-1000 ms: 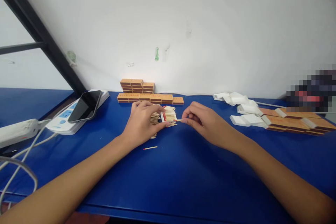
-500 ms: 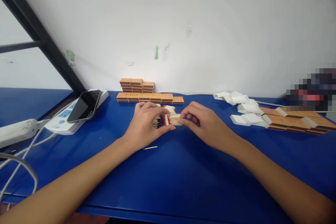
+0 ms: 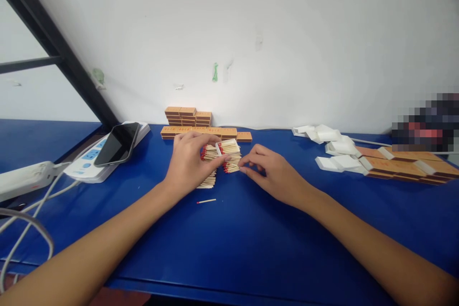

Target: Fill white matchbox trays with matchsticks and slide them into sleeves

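My left hand [image 3: 188, 162] is closed round a white inner tray full of red-tipped matches [image 3: 228, 149], lifted a little and tilted over a loose pile of matches [image 3: 208, 179] on the blue table [image 3: 229, 239]. My right hand [image 3: 267, 172] lies just right of the tray, its fingertips pinched together at the match ends. What it pinches is too small to name. A single match [image 3: 206, 201] lies on the table in front of my left hand.
Stacked orange matchboxes [image 3: 201, 126] stand against the white wall. Several white empty trays [image 3: 332, 150] and flat orange sleeves [image 3: 405, 165] lie at the right. A phone [image 3: 116, 143] rests on a power strip [image 3: 88, 165] at the left, with cables [image 3: 25, 229].
My left hand has raised and tilted the filled tray up off the pile. My right hand has let go of the tray's end and dropped to the matches beside it.
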`<state>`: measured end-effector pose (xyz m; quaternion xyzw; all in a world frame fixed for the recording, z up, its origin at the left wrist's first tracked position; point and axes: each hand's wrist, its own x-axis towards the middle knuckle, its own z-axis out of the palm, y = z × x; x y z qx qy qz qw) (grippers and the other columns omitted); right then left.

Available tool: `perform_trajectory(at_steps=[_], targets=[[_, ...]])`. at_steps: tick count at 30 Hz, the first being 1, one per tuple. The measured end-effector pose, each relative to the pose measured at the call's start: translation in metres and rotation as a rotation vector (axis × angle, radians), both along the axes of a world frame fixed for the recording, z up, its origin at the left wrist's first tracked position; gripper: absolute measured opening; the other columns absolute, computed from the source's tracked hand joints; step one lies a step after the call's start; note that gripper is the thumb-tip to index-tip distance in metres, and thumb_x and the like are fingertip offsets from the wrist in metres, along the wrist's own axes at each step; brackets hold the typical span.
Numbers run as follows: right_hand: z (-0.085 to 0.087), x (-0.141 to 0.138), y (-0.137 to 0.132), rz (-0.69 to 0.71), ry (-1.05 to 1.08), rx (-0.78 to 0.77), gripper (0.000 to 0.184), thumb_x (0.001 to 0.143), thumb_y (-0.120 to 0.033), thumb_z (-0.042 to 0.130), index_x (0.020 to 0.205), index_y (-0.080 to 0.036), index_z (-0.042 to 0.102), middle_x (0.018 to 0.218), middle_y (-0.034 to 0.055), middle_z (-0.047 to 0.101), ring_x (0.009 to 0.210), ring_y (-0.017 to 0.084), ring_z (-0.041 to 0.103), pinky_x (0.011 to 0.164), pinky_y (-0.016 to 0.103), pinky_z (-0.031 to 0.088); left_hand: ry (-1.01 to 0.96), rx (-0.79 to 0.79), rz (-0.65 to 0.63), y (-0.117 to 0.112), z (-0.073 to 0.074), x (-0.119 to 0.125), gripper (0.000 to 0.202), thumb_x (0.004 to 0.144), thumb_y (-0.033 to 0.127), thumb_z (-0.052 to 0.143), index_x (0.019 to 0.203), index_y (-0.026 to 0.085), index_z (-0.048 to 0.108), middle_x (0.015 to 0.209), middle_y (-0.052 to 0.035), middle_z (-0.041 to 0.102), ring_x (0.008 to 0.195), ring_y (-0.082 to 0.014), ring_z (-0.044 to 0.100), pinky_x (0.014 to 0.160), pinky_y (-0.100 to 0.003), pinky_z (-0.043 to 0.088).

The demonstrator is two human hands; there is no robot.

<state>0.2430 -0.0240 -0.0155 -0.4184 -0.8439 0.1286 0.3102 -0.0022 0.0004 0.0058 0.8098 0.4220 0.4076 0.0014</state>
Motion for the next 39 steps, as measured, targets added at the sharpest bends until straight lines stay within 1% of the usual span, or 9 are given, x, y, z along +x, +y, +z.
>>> perform_trajectory(at_steps=[4, 8, 11, 15, 21, 26, 31, 36, 39], targets=[[-0.003, -0.002, 0.000, 0.010, -0.073, -0.033, 0.011, 0.099, -0.015, 0.062, 0.100, -0.021, 0.071, 0.098, 0.0033, 0.058, 0.079, 0.015, 0.058, 0.073, 0.030, 0.047, 0.034, -0.029, 0.006, 0.000, -0.002, 0.002, 0.035, 0.080, 0.041, 0.090, 0.106, 0.026, 0.072, 0.105, 0.0008, 0.079, 0.100, -0.0246, 0.069, 0.096, -0.043, 0.040], [-0.002, -0.002, -0.001, -0.006, -0.111, -0.083, 0.009, 0.100, -0.018, 0.061, 0.094, -0.020, 0.067, 0.097, 0.0031, 0.058, 0.079, 0.015, 0.059, 0.073, 0.030, 0.047, 0.059, -0.056, 0.008, -0.001, -0.002, 0.003, 0.034, 0.081, 0.044, 0.088, 0.105, 0.026, 0.073, 0.104, -0.0004, 0.079, 0.100, -0.0256, 0.067, 0.095, -0.043, 0.039], [0.001, 0.002, -0.001, 0.011, -0.150, -0.095, 0.012, 0.103, -0.019, 0.057, 0.095, -0.020, 0.066, 0.099, 0.0040, 0.059, 0.080, 0.016, 0.060, 0.075, 0.031, 0.048, 0.073, -0.062, 0.016, -0.001, -0.001, 0.002, 0.035, 0.080, 0.045, 0.089, 0.105, 0.026, 0.073, 0.104, -0.0012, 0.079, 0.100, -0.0264, 0.067, 0.096, -0.044, 0.039], [0.010, 0.010, -0.003, -0.009, -0.148, -0.065, 0.011, 0.104, -0.020, 0.054, 0.098, -0.021, 0.063, 0.101, 0.0045, 0.059, 0.082, 0.017, 0.060, 0.076, 0.032, 0.048, 0.104, -0.067, 0.010, 0.001, -0.002, 0.000, 0.036, 0.080, 0.046, 0.089, 0.105, 0.025, 0.073, 0.105, -0.0017, 0.079, 0.101, -0.0265, 0.067, 0.097, -0.044, 0.038], [0.027, 0.010, -0.007, -0.076, -0.031, 0.012, 0.011, 0.104, -0.026, 0.056, 0.098, -0.021, 0.063, 0.099, 0.0049, 0.058, 0.081, 0.017, 0.058, 0.074, 0.033, 0.047, 0.111, -0.084, -0.037, -0.002, -0.004, 0.003, 0.039, 0.078, 0.047, 0.090, 0.106, 0.025, 0.074, 0.107, -0.0017, 0.079, 0.102, -0.0261, 0.067, 0.097, -0.044, 0.037], [0.023, 0.002, -0.010, -0.059, -0.009, 0.071, 0.010, 0.103, -0.021, 0.055, 0.099, -0.021, 0.063, 0.101, 0.0060, 0.059, 0.082, 0.018, 0.059, 0.076, 0.033, 0.048, 0.109, -0.070, -0.123, -0.007, -0.007, 0.008, 0.043, 0.075, 0.048, 0.092, 0.107, 0.025, 0.073, 0.107, -0.0009, 0.079, 0.104, -0.0251, 0.067, 0.099, -0.044, 0.037], [0.018, 0.000, -0.010, -0.016, -0.007, 0.068, 0.008, 0.103, -0.022, 0.057, 0.099, -0.022, 0.064, 0.100, 0.0057, 0.060, 0.082, 0.018, 0.060, 0.075, 0.033, 0.049, 0.112, -0.056, -0.141, -0.009, -0.008, 0.009, 0.043, 0.076, 0.050, 0.091, 0.107, 0.025, 0.073, 0.108, -0.0009, 0.079, 0.106, -0.0255, 0.067, 0.101, -0.044, 0.037], [0.019, 0.002, -0.008, -0.101, 0.092, 0.062, 0.013, 0.103, -0.028, 0.057, 0.098, -0.022, 0.066, 0.093, 0.0042, 0.059, 0.075, 0.016, 0.056, 0.069, 0.031, 0.048, 0.112, -0.062, -0.072, -0.006, -0.005, 0.006, 0.041, 0.077, 0.049, 0.091, 0.106, 0.026, 0.073, 0.106, -0.0014, 0.079, 0.104, -0.0266, 0.068, 0.098, -0.045, 0.039], [0.015, 0.002, -0.005, -0.092, 0.055, 0.049, 0.014, 0.104, -0.028, 0.057, 0.098, -0.021, 0.067, 0.093, 0.0044, 0.059, 0.077, 0.016, 0.057, 0.071, 0.032, 0.048, 0.072, -0.058, -0.005, -0.003, -0.003, 0.004, 0.037, 0.079, 0.046, 0.090, 0.105, 0.025, 0.073, 0.105, -0.0013, 0.080, 0.101, -0.0263, 0.068, 0.095, -0.045, 0.040]])
